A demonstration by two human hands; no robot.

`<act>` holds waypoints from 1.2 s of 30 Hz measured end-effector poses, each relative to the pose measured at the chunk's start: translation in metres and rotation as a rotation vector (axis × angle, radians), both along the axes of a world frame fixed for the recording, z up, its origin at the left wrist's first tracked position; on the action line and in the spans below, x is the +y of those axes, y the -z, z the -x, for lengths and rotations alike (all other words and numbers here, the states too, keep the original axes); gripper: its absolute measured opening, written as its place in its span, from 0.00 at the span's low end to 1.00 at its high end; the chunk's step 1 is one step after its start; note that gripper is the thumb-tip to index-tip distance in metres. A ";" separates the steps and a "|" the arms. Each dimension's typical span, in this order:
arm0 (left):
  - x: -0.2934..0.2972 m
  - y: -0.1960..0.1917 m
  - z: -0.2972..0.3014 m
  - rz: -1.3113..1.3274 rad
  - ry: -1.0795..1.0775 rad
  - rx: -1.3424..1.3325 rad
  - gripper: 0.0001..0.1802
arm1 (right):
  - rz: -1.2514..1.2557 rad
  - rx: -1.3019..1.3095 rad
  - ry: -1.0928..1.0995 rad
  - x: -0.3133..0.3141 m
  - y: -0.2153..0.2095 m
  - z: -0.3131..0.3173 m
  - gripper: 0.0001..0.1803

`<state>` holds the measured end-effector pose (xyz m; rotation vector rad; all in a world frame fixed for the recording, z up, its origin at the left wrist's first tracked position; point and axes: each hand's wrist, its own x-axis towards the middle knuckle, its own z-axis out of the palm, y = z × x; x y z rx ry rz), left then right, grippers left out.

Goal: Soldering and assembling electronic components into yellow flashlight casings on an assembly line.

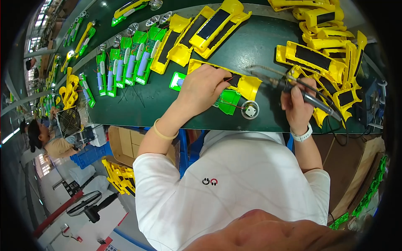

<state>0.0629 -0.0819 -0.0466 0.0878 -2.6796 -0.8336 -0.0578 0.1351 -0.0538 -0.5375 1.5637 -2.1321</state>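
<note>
My left hand [203, 90] lies over a yellow casing half [249, 87] with a dark solar panel. Its thumb and forefinger come together at a thin red wire [228, 78] above the panel. Partly under that hand is a green casing half [229, 101] with a circuit board. Wires join it to a round lamp reflector [250, 110] near the table's front edge. My right hand [299, 102] is closed around the dark handle of a soldering iron [312, 99], whose thin metal end points left, in the air beside the yellow half.
Green halves with blue batteries [130, 65] stand in a row at left; yellow halves [217, 25] lie behind. More yellow casings [328, 54] pile up at right, near the iron's cable [344, 140]. A fan [70, 120] and another person [52, 140] are at far left.
</note>
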 end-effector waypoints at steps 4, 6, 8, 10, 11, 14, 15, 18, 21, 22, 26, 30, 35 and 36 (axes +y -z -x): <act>-0.006 -0.004 0.007 0.091 0.133 -0.025 0.05 | -0.015 0.062 -0.028 0.011 0.011 -0.008 0.13; -0.006 -0.005 0.009 0.132 0.180 -0.035 0.05 | -0.054 0.075 -0.042 0.010 0.009 -0.008 0.13; -0.004 -0.009 0.011 0.141 0.176 -0.069 0.05 | -0.150 0.134 -0.064 0.008 0.013 -0.007 0.14; -0.002 -0.010 0.013 0.150 0.171 -0.103 0.05 | -0.186 0.176 -0.068 0.010 0.017 -0.005 0.14; -0.001 -0.009 0.013 0.153 0.159 -0.120 0.04 | -0.196 0.185 -0.085 0.011 0.018 -0.005 0.14; 0.002 -0.009 0.014 0.132 0.128 -0.149 0.04 | -0.193 0.203 -0.089 0.011 0.019 -0.004 0.14; 0.003 -0.010 0.014 0.107 0.113 -0.160 0.04 | -0.181 0.212 -0.075 0.012 0.019 -0.004 0.14; 0.005 -0.011 0.016 0.107 0.086 -0.197 0.05 | -0.213 0.235 -0.075 0.013 0.019 -0.004 0.14; 0.008 -0.010 0.017 0.138 0.058 -0.225 0.04 | -0.209 0.324 -0.113 0.008 0.019 -0.002 0.13; 0.008 -0.010 0.017 0.138 0.060 -0.225 0.04 | -0.209 0.324 -0.111 0.008 0.019 -0.002 0.13; 0.009 -0.011 0.016 0.127 0.047 -0.226 0.04 | -0.223 0.173 -0.079 0.010 0.019 -0.005 0.14; 0.008 -0.011 0.016 0.115 0.051 -0.220 0.04 | -0.092 0.088 -0.017 0.010 0.009 -0.008 0.14; 0.009 -0.010 0.015 0.123 0.048 -0.202 0.05 | -0.003 0.129 0.086 0.014 0.009 -0.007 0.13; 0.009 -0.010 0.014 0.125 0.048 -0.193 0.05 | 0.030 0.082 0.072 0.011 0.006 -0.006 0.13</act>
